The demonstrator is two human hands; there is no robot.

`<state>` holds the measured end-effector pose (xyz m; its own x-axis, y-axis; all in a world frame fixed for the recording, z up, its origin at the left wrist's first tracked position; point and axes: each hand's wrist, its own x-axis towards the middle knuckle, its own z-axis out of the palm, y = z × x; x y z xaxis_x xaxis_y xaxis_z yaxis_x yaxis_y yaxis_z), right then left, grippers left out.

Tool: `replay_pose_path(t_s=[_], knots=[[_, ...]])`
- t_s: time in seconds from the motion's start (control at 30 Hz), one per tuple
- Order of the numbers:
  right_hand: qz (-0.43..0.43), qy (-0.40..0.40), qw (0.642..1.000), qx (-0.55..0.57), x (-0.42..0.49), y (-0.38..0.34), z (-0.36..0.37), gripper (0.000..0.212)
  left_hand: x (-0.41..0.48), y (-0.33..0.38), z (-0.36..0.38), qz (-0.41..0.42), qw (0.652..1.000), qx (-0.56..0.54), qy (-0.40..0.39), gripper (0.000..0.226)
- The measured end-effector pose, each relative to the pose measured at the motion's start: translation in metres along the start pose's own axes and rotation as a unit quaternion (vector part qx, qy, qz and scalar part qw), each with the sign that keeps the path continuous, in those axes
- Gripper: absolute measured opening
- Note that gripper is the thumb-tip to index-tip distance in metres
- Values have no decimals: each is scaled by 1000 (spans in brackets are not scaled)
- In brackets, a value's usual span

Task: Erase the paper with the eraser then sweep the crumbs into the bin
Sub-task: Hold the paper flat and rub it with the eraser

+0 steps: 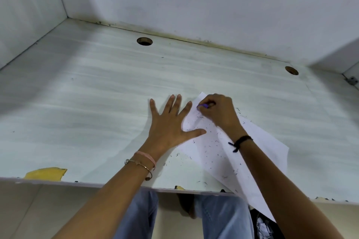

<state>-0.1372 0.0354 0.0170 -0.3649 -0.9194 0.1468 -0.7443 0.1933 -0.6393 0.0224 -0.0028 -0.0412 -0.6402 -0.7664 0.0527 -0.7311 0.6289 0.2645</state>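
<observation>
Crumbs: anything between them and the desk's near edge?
No object. Crumbs lie on the paper and bare desk; only the right forearm crosses above them. The paper overhangs the near edge, above what looks like the bin.

So I count one paper [270, 141], one eraser [203, 105], a left hand [169, 128] and a right hand [219, 114], two holes [144, 41] in the table [87, 93], two bracelets [144, 161], one black wristband [240, 141], and crumbs [216, 140], way too many to count.
</observation>
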Motion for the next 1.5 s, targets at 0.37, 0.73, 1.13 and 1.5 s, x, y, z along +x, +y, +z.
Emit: replay_pose_path(t_s=[0.37,0.73,1.13,1.5], knots=[[29,26,999,3,12,4,-6,4,-1,0,-1,0,1000,-2,-4,100],[36,38,998,-15,26,16,-15,2,-1,0,-1,-1,1000,-3,-3,101],[63,52,997,2,34,30,-22,3,0,0,-2,-2,1000,0,-2,100],[43,46,998,-28,40,33,-23,3,-2,0,-3,-2,1000,-4,2,100]])
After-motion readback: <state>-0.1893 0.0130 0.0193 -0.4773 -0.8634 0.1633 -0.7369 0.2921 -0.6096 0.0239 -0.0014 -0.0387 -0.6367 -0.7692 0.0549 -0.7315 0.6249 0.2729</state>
